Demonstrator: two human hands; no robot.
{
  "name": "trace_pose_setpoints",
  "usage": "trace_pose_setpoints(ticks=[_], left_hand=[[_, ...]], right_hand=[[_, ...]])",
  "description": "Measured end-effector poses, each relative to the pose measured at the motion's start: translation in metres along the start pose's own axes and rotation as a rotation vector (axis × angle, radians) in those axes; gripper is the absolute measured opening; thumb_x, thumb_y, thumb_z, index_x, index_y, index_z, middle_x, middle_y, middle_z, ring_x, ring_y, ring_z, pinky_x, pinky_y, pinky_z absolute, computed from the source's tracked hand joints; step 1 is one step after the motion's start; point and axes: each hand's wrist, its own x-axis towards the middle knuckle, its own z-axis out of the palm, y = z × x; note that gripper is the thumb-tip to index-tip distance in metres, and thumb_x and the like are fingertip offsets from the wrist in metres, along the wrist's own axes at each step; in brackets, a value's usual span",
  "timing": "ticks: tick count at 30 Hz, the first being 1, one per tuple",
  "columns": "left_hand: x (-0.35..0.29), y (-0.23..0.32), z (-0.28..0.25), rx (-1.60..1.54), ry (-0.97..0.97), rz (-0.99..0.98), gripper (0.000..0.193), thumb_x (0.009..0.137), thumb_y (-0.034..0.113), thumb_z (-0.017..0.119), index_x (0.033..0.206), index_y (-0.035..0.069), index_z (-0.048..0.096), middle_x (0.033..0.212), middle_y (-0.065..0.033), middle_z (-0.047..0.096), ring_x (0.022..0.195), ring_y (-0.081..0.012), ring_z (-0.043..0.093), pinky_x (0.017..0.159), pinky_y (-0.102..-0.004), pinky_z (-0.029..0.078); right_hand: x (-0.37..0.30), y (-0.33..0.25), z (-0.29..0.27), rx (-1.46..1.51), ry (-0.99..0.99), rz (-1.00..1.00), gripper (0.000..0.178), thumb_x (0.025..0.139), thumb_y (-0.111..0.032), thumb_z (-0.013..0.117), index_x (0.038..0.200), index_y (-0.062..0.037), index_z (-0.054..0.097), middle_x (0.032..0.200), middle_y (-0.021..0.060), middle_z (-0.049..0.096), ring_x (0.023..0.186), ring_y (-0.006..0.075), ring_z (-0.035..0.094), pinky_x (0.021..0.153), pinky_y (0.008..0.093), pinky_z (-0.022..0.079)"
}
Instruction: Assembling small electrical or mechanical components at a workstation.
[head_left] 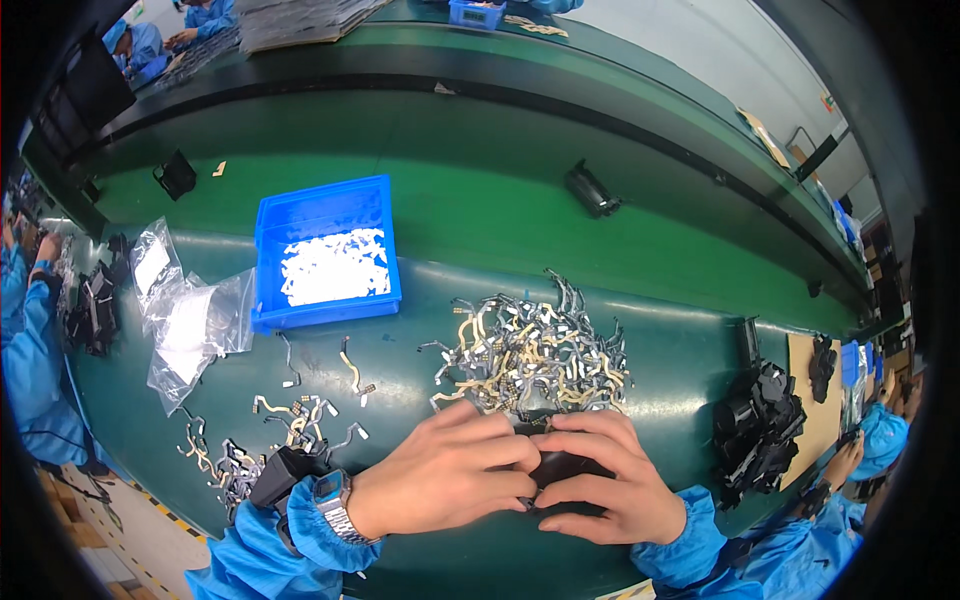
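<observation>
My left hand [447,473] and my right hand [612,478] meet at the near side of the table, fingers curled round a black plastic part [570,466]. Most of that part is covered by the fingers. Just beyond them lies a heap of short cables [530,345] with grey and yellowish wires and small connectors. A smaller scatter of the same cables [305,422] spreads out left of my left hand. Beside my left wrist sits another black plastic piece [285,476], partly behind the sleeve.
A blue bin [392,295] of small white pieces stands at the far left, next to clear plastic bags [195,325]. Black plastic parts [760,430] are piled at the right by a cardboard sheet [808,400]. Co-workers in blue sit at both sides. One black part [592,190] lies beyond the table.
</observation>
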Motion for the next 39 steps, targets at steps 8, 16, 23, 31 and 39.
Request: trace_pose_setpoints(ticks=[8,16,23,31,39], left_hand=[[0.001,0.004,-0.002,0.016,-0.033,-0.032,0.016,0.087,0.019,0.083,0.101,0.017,0.077,0.108,0.0087,0.071,0.096,-0.0162,0.063,0.081,-0.0331,0.047],[0.001,-0.001,-0.002,-0.101,-0.073,-0.005,0.021,0.088,0.018,0.083,0.107,0.011,0.079,0.109,0.0040,0.076,0.106,-0.0212,0.067,0.084,-0.0366,0.052],[0.001,0.000,-0.001,-0.122,-0.063,-0.050,0.018,0.089,0.018,0.083,0.104,0.010,0.080,0.108,0.0026,0.076,0.105,-0.0214,0.068,0.088,-0.0375,0.052],[0.002,0.000,-0.003,-0.143,-0.004,-0.091,0.018,0.089,0.021,0.084,0.104,0.011,0.080,0.104,0.0017,0.077,0.103,-0.0212,0.068,0.091,-0.0388,0.049],[0.002,0.003,-0.001,-0.181,-0.004,-0.129,0.015,0.095,0.026,0.076,0.100,0.012,0.078,0.097,0.0028,0.073,0.104,-0.0203,0.064,0.095,-0.0390,0.043]], right_hand=[[-0.005,0.000,0.003,-0.071,0.070,0.009,0.016,0.079,-0.026,0.091,0.089,-0.0188,0.081,0.137,0.0007,0.069,0.132,0.0284,0.057,0.106,0.0469,0.045],[-0.005,-0.012,0.008,0.035,0.107,0.148,0.022,0.067,-0.020,0.098,0.086,-0.0197,0.086,0.126,0.0016,0.075,0.128,0.0320,0.061,0.107,0.0459,0.048],[-0.008,-0.016,0.008,-0.065,0.177,0.147,0.029,0.062,-0.023,0.100,0.088,-0.0220,0.087,0.119,-0.0004,0.077,0.126,0.0323,0.062,0.104,0.0473,0.050],[-0.011,-0.012,0.007,-0.375,0.232,-0.132,0.029,0.067,-0.023,0.098,0.093,-0.0252,0.087,0.115,-0.0059,0.078,0.115,0.0251,0.066,0.092,0.0452,0.050],[-0.007,-0.008,0.009,-0.058,0.253,0.018,0.026,0.070,-0.017,0.096,0.093,-0.0125,0.085,0.103,0.0006,0.081,0.101,0.0259,0.073,0.085,0.0386,0.057]])
